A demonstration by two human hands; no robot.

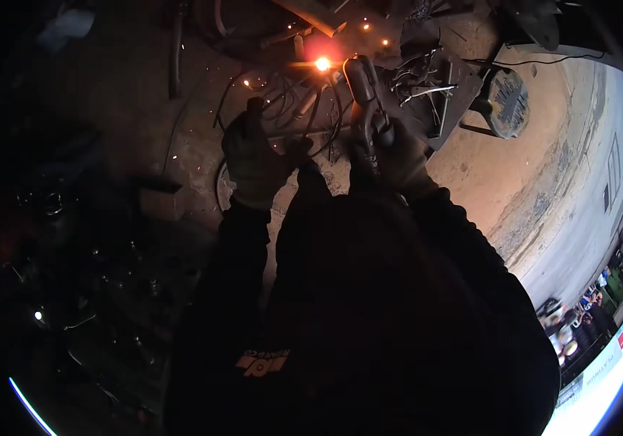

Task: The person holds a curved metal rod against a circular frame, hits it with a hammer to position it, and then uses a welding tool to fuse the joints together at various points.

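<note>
- Where the upper middle of the frame burns orange, a glowing spot [322, 64] throws small sparks around it and whites out whatever lies at its centre.
- Just to its right is the curved tool [360, 91]: dark, thick and tubular, with a rounded upper end and a reddish sheen; its lower part runs down to the right hand [398, 156].
- The right hand's fingers look clamped on this lower part, though shadow blurs their edges.
- The left hand [253, 160], left of centre, has its thumb spread away to the right; whether its fingers are apart or clamped on something, I cannot tell.
- Thin dark cables [334, 120] loop between the hands.
- Right of the tool, pale metal rods [427, 91] lie across a dark plate [464, 87].
- Farther right stands a stool with a round, worn seat [507, 102].
</note>
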